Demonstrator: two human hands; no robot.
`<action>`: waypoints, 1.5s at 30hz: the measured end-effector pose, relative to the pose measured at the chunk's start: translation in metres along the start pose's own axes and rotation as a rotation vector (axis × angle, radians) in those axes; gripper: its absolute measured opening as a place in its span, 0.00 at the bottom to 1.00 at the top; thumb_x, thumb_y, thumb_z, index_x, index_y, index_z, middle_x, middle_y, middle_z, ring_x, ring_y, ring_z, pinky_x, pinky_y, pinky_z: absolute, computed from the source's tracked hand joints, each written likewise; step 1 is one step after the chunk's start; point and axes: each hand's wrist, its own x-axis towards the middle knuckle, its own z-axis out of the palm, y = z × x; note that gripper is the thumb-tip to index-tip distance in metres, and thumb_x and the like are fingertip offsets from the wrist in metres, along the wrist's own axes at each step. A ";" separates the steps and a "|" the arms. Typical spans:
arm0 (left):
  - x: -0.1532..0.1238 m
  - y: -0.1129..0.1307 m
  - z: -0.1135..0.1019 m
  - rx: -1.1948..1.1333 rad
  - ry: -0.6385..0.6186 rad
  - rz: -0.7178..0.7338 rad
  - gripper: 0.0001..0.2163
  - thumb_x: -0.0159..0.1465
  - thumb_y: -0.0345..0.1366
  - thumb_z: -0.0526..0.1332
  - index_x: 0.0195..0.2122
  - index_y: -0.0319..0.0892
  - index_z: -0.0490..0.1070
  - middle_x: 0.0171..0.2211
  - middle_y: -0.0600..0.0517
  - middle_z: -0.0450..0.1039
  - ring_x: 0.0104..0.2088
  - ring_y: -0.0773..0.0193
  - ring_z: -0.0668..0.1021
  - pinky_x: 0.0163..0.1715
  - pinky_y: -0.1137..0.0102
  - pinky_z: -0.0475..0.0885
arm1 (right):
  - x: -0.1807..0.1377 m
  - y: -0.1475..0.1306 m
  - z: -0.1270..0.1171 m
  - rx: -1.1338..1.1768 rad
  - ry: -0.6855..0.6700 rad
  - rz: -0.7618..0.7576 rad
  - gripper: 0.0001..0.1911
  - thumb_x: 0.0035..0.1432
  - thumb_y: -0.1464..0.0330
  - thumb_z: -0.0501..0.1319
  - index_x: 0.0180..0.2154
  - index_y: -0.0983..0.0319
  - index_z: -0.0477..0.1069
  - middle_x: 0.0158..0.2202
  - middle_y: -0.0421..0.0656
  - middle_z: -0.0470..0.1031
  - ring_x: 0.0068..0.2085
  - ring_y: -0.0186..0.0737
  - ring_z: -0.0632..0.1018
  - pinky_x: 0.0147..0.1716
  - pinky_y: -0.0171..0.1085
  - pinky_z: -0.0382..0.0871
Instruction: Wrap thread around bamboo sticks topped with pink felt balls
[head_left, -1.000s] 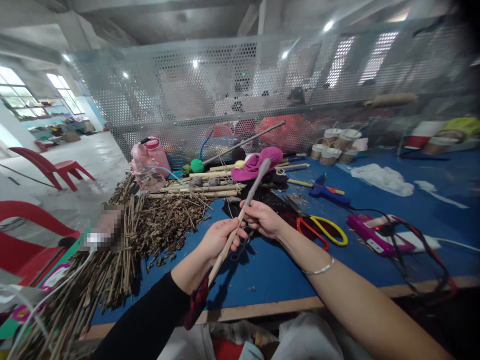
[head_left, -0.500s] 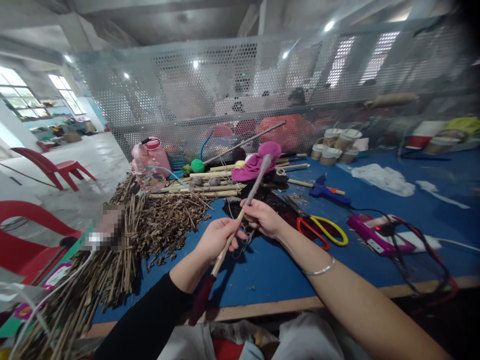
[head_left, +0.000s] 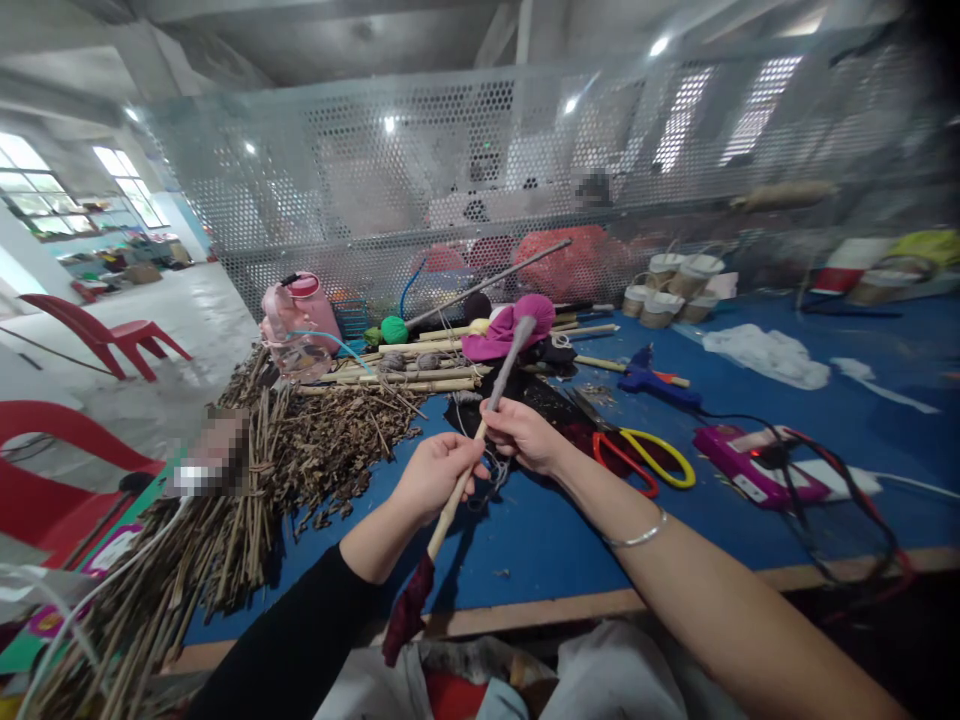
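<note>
Just right of the hands: scissors (head_left: 613, 432), red and yellow handles toward the person, next to a dark sheet (head_left: 541, 388) that runs beyond the right hand. Further right, blue glue gun (head_left: 660, 388) and purple power box (head_left: 750, 485) with cables

Left of the hands: dried leaf pile (head_left: 337, 445), stalk bundle (head_left: 232, 530) beyond it. Ahead: loose pale sticks (head_left: 420, 380), magenta cloth (head_left: 487, 345) and magenta yarn ball (head_left: 534, 312); perforated screen (head_left: 360, 170) closes off the far side. Loose grey yarn (head_left: 496, 468) hangs about the hands

Wrapped stick (head_left: 444, 522) is in both hands above the worktop (head_left: 540, 555), slanting up and away, dark red wrap at near end, grey wrap at far end. Grey tip overlaps the yarn ball in view, contact can't be told

Left hand (head_left: 439, 475) closed round the bare middle, thumb on top. Right hand (head_left: 523, 433) slightly farther out, fingertips pinching where the grey starts, forearm angled in from the right
</note>
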 end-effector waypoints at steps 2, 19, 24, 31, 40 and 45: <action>0.001 0.002 0.000 -0.201 -0.086 -0.084 0.12 0.55 0.44 0.59 0.29 0.38 0.67 0.20 0.54 0.69 0.13 0.75 0.64 0.11 0.79 0.58 | -0.002 -0.003 0.001 0.057 -0.037 0.018 0.15 0.48 0.62 0.63 0.31 0.61 0.57 0.16 0.29 0.49 0.16 0.23 0.47 0.13 0.26 0.36; -0.005 0.004 0.007 -0.012 0.044 0.067 0.25 0.54 0.43 0.61 0.51 0.37 0.60 0.22 0.52 0.73 0.15 0.72 0.69 0.16 0.77 0.62 | -0.001 0.000 -0.002 -0.018 -0.020 0.016 0.16 0.47 0.61 0.63 0.30 0.61 0.57 0.15 0.28 0.50 0.14 0.23 0.48 0.11 0.27 0.37; -0.006 0.004 0.007 -0.156 -0.090 0.004 0.34 0.57 0.42 0.58 0.60 0.38 0.41 0.24 0.50 0.74 0.16 0.68 0.73 0.17 0.75 0.65 | -0.002 0.001 -0.001 0.026 -0.069 0.086 0.16 0.48 0.61 0.63 0.30 0.61 0.58 0.15 0.28 0.50 0.15 0.23 0.47 0.12 0.27 0.36; -0.002 -0.007 -0.005 0.297 0.086 0.214 0.41 0.48 0.39 0.67 0.60 0.38 0.49 0.19 0.58 0.70 0.19 0.71 0.71 0.19 0.77 0.63 | 0.004 0.012 -0.005 -0.042 -0.053 0.106 0.15 0.48 0.62 0.63 0.30 0.62 0.58 0.14 0.28 0.50 0.14 0.23 0.47 0.11 0.27 0.38; -0.009 0.004 0.008 -0.157 -0.134 -0.005 0.36 0.58 0.37 0.57 0.62 0.43 0.35 0.27 0.48 0.75 0.22 0.64 0.77 0.20 0.72 0.70 | -0.001 0.007 0.000 0.081 -0.153 0.097 0.15 0.48 0.62 0.63 0.31 0.62 0.59 0.15 0.29 0.51 0.15 0.22 0.46 0.12 0.26 0.35; -0.004 -0.007 0.003 0.121 0.000 0.139 0.45 0.51 0.39 0.65 0.63 0.38 0.36 0.18 0.57 0.70 0.15 0.71 0.70 0.14 0.79 0.62 | 0.003 0.016 0.001 -0.040 -0.110 0.041 0.16 0.47 0.61 0.64 0.30 0.62 0.59 0.13 0.28 0.51 0.13 0.22 0.47 0.11 0.27 0.36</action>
